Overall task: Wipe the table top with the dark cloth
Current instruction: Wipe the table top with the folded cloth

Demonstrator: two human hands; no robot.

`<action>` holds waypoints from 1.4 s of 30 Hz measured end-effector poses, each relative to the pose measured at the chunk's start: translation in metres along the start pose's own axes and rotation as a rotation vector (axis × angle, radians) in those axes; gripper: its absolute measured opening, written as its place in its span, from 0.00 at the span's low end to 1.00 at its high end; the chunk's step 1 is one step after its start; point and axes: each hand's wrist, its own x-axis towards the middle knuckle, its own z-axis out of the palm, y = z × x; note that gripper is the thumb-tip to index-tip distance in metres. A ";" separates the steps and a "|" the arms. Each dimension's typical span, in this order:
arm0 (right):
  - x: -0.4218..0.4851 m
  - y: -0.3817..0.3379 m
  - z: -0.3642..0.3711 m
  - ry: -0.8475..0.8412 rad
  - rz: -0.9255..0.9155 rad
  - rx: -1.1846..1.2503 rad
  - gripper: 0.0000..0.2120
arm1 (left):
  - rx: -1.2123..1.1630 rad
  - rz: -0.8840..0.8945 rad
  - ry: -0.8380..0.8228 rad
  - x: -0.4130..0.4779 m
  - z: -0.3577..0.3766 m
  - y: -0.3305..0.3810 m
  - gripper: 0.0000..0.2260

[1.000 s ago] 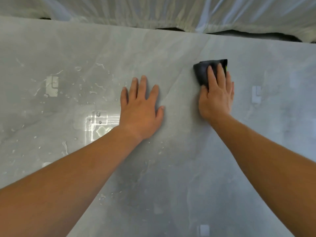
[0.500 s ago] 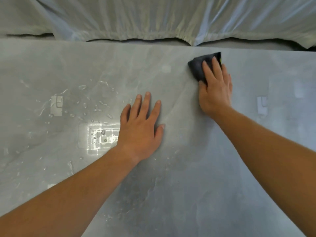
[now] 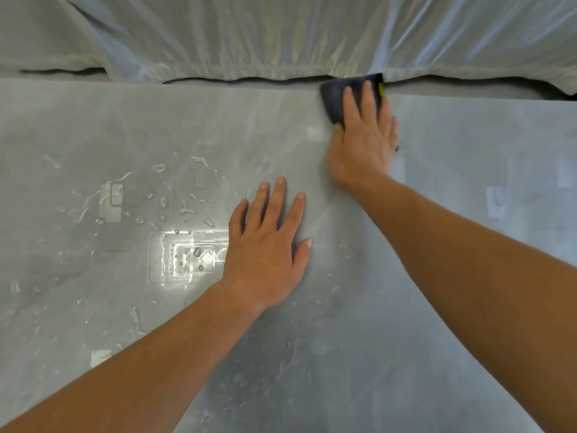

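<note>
A dark cloth (image 3: 335,98) with a small yellow-green tag lies at the far edge of the grey stone table top (image 3: 437,307). My right hand (image 3: 363,142) presses flat on it, fingers pointing away from me, and covers most of it. Resting flat on the table nearer to me is my left hand (image 3: 268,248), fingers spread, holding nothing. Water drops and streaks (image 3: 175,207) cover the table to the left of that hand.
A pale translucent plastic sheet (image 3: 281,35) hangs along the far side, just past the table's far edge (image 3: 218,84). Bright light reflections (image 3: 181,257) shine on the wet patch left of my left hand.
My right hand has slid the cloth away from me, up to the table's far edge. My left hand has stayed flat in the same spot.
</note>
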 end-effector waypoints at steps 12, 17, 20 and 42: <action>-0.002 -0.003 0.001 -0.028 -0.106 0.008 0.27 | -0.056 0.070 0.018 -0.006 -0.006 -0.016 0.30; -0.050 0.027 0.002 -0.173 -0.535 -0.083 0.28 | -0.061 0.020 0.026 -0.029 -0.005 -0.018 0.28; -0.023 0.048 -0.008 -0.160 -0.513 -0.091 0.28 | -0.052 0.008 0.020 -0.050 -0.001 -0.020 0.28; -0.156 0.044 0.017 -0.115 -0.412 -0.092 0.28 | -0.140 -0.057 0.026 -0.094 0.008 0.000 0.27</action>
